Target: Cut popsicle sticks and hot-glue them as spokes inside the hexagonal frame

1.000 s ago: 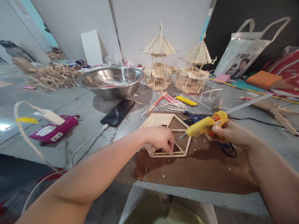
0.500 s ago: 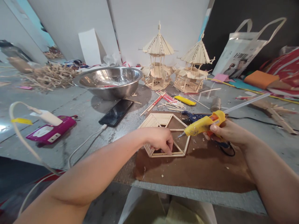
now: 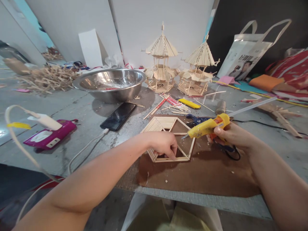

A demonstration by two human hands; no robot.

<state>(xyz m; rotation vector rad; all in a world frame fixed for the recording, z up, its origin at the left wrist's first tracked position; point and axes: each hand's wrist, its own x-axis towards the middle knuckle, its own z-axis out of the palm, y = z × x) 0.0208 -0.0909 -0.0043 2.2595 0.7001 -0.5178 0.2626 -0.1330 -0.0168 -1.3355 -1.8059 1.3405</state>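
Note:
A hexagonal frame of pale wooden sticks [image 3: 166,120] lies on a brown board [image 3: 197,179], its left and upper-left sections filled with rows of sticks. My left hand [image 3: 166,144] is closed, its fingertips pressing a stick along the frame's near edge. In my right hand [image 3: 225,133] is a yellow glue gun [image 3: 204,127], with a long clear glue stick [image 3: 252,106] out of its back. The gun's nozzle points left, above the right part of the frame. Blue-handled pliers [image 3: 194,120] lie partly hidden behind the gun.
Two stick pagodas [image 3: 161,69] [image 3: 199,69] stand at the back, beside a steel bowl [image 3: 113,93]. A phone [image 3: 117,117], a purple power strip [image 3: 51,134], a yellow cutter [image 3: 189,103], loose sticks and a white bag [image 3: 243,57] surround the board.
The whole view has shifted slightly, moving the scene a little left. Both hands keep nearly the same pose, with the glue gun still by the frame's right side.

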